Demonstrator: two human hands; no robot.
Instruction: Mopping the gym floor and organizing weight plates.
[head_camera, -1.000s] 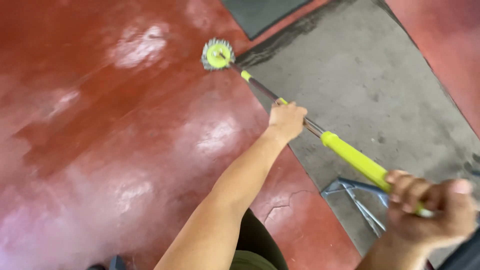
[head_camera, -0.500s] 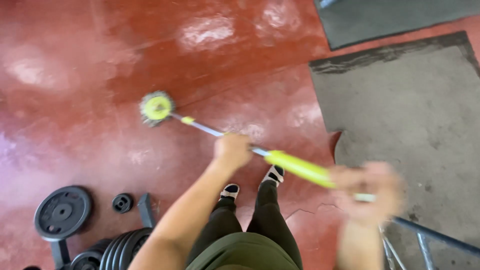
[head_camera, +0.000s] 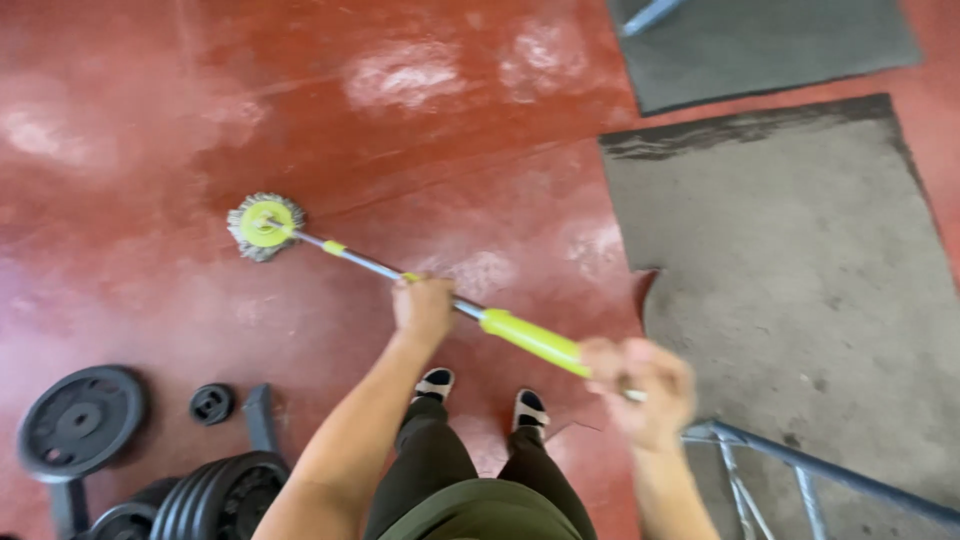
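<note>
**Mop swings left across the red gym floor**

Since 1 second ago the mop head has travelled away from the edge of the grey mat and out onto the open red floor, and the view has tipped down so that the person's 2 shoes and a stack of weight plates now show at the bottom.

Both hands grasp the mop. The left hand is closed around the bare metal part of the handle, roughly midway along it. The right hand is clenched near the top end, just past the yellow-green grip (it is blurred, so the exact finger positions cannot be made out). The round mop head lies flat on the floor, well ahead and to the left of the feet, with the handle slanting back to the right.

As for progress, the floor shows pale, glossy patches towards the top of the view that look like wet sheen, which suggests that stretch has been wiped. Judged from this, the strip near the loose plate and small collar at lower left seems yet to be covered. A blue metal frame stands at lower right.
</note>
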